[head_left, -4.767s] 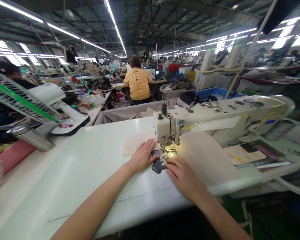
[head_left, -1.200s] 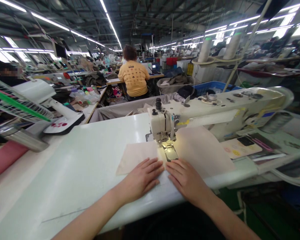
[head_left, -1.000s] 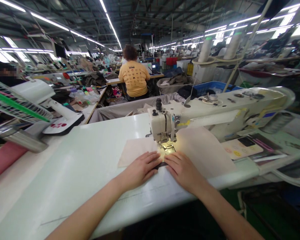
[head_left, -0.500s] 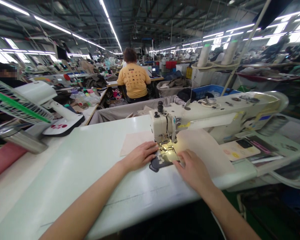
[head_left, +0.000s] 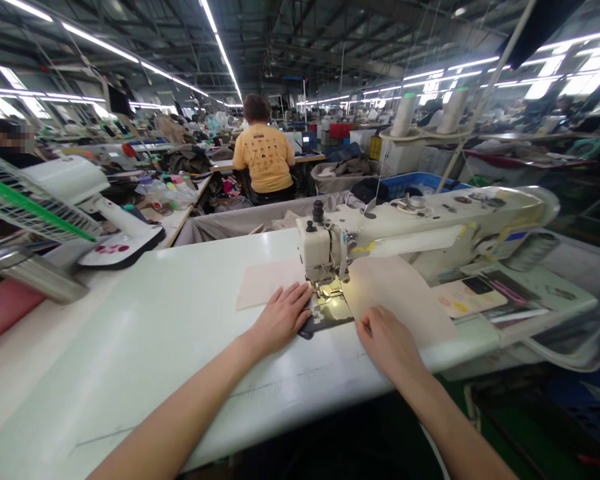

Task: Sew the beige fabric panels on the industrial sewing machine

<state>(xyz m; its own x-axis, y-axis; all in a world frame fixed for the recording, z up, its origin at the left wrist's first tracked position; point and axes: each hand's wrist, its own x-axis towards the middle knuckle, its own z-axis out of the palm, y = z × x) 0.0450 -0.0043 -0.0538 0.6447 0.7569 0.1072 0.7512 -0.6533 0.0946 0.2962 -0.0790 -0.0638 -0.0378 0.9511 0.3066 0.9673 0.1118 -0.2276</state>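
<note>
A sewing machine (head_left: 325, 247) stands on the pale table, its lamp lighting the needle area and the worn metal plate (head_left: 330, 315). Pale pinkish-beige fabric (head_left: 405, 293) spreads to the right under the machine arm, and a flat part of similar fabric (head_left: 260, 280) shows left of the needle. My left hand (head_left: 280, 317) lies flat with outstretched fingers beside the presser foot, its fingertips at the fabric. Right of the plate, my right hand (head_left: 387, 340) is closed, with thumb and curled index finger pinching the fabric's near edge. The pinched edge itself is mostly hidden.
A phone (head_left: 477, 285) and papers lie at the table's right. To the left are a white fan (head_left: 70, 180) and a steel flask (head_left: 35, 273). Behind the table is a cloth-lined bin (head_left: 220, 227); a person in a yellow shirt (head_left: 264, 157) sits beyond.
My right hand has drawn slightly back from the plate, its fingers more curled. My left hand has shifted a little left and lies flatter. The view has moved slightly.
</note>
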